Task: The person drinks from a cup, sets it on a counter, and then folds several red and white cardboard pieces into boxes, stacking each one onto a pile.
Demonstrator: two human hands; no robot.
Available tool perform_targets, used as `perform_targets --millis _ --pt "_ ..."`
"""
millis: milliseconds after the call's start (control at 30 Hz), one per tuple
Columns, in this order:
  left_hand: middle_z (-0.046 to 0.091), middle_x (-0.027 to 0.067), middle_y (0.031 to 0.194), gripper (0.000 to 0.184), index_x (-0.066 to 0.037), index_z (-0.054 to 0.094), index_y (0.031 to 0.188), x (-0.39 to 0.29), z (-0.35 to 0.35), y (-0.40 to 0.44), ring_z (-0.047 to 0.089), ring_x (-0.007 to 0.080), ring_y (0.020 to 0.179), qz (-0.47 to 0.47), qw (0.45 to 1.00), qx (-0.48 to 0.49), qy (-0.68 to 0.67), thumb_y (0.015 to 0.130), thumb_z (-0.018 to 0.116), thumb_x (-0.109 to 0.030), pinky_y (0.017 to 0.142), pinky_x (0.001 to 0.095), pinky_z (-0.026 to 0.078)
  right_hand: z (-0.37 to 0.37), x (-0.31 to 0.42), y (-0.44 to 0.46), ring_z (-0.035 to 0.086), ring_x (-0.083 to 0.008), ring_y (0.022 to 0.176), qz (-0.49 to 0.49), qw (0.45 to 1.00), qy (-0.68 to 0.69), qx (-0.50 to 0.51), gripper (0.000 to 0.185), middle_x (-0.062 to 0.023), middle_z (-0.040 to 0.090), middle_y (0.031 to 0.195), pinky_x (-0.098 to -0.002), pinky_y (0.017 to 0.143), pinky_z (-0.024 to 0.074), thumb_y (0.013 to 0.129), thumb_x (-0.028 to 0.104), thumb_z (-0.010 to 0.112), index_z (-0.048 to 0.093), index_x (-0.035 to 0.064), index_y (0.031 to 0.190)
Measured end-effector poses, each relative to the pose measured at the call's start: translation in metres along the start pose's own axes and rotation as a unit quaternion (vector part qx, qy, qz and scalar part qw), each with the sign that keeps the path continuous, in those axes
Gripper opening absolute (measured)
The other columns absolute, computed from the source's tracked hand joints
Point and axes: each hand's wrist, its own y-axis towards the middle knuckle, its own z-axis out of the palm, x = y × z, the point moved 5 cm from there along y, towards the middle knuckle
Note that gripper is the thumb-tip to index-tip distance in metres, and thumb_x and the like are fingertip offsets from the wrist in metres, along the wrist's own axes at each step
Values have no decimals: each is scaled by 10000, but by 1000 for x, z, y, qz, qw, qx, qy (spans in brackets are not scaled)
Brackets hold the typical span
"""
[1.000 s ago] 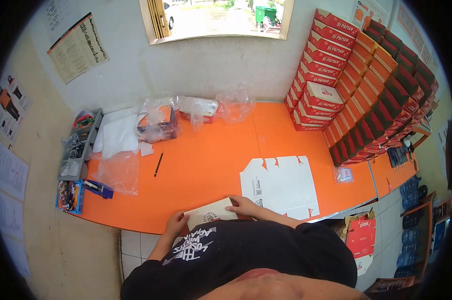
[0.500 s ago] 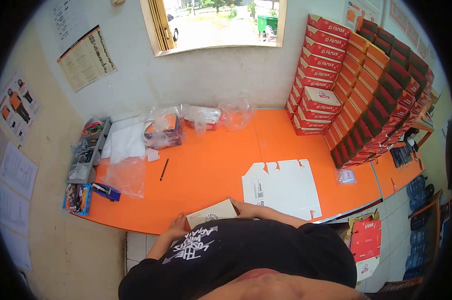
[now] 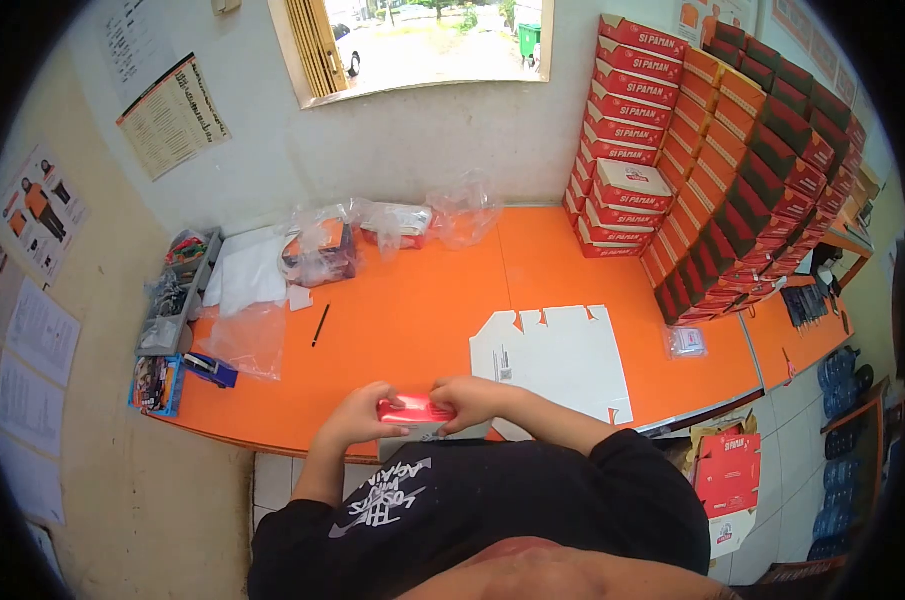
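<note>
A small cardboard box [image 3: 413, 408] stands at the table's front edge, close against my black shirt. Its red side faces up and part of its pale panel shows below. My left hand [image 3: 358, 416] grips the box at its left end, thumb on the red side. At the other end my right hand [image 3: 467, 401] has its fingers bent over the red edge. The shirt hides the box's lower part. To the right of my right hand lies a flat, unfolded box blank [image 3: 563, 365], white face up, with a small printed code on it.
Tall stacks of red boxes [image 3: 628, 130] and orange boxes [image 3: 708, 120] rise at the back right. A black pen [image 3: 321, 326] lies left of centre. Plastic-wrapped packs [image 3: 318, 250] sit near the wall. A grey organizer [image 3: 201, 285] and blue tape dispenser [image 3: 211, 370] are at left.
The box has been tipped so its red side now faces up instead of its pale printed face. Both hands moved from its sides onto its upper edge. The view shifted slightly.
</note>
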Motion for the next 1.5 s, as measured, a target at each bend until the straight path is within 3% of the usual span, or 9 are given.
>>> perform_targets --millis 267,333,533,633,867,933,1033,1233,1500 --pt "550 69 791 410 -30 575 808 -29 26 22 546 170 684 24 999 -8 -37 606 803 -304 602 283 440 -26 -11 -40 508 -285 681 11 999 39 29 367 -112 503 744 -362 591 404 681 281 730 468 25 695" --pt "567 41 812 357 -36 579 818 -9 21 21 537 139 672 -5 982 -130 -140 646 784 -272 580 280 438 -34 -34 -60 523 -278 740 46 997 17 58 347 -113 517 797 -368 650 420 670 267 731 515 40 820" --pt "581 52 837 211 -53 515 889 10 33 71 578 143 730 -230 868 -218 -383 834 613 -230 653 281 489 -87 -1 -102 426 -253 1105 4 933 -280 -224 610 -83 481 1168 -471 922 326 647 206 704 466 216 1208" --pt "586 91 899 229 -64 463 897 -9 60 130 597 167 813 -128 788 -167 -579 882 539 -279 687 314 515 -96 -16 -114 387 -236 1180 -85 843 -432 -310 568 -55 465 1217 -480 985 250 650 202 670 503 295 1185" --pt "561 103 1018 520 -13 364 1230 -119 43 240 580 219 900 -38 770 -127 -625 915 396 -426 802 373 488 -216 -19 -168 466 -260 1085 -66 763 -507 -394 418 -69 507 1150 -458 908 302 708 164 584 533 231 1117" --pt "542 114 1070 596 -16 295 1312 -136 46 261 565 240 937 -17 762 -100 -639 916 371 -454 823 392 471 -249 -27 -176 434 -252 1132 -98 719 -530 -439 496 -53 502 1134 -493 955 252 632 217 696 543 217 1104" --pt "539 103 1108 573 -92 348 1286 -149 70 277 540 233 981 -59 805 -157 -569 882 439 -487 832 387 442 -326 -48 -193 426 -278 1134 -23 728 -465 -503 530 -73 484 1142 -510 962 245 609 199 715 525 205 1104" --pt "543 59 1143 438 -103 471 1210 -70 195 238 529 192 999 -264 905 33 -333 857 503 -359 833 332 418 -409 -249 -228 362 -295 1194 259 669 -469 -515 684 -91 435 1215 -548 996 236 620 126 735 444 222 1231" --pt "436 192 1257 481 -103 511 1169 -58 256 177 387 341 1194 -49 963 183 192 743 652 -279 997 392 341 -409 -262 -235 204 -368 1303 325 653 -428 -533 726 -123 260 1401 -618 1000 183 697 140 634 325 283 1338"
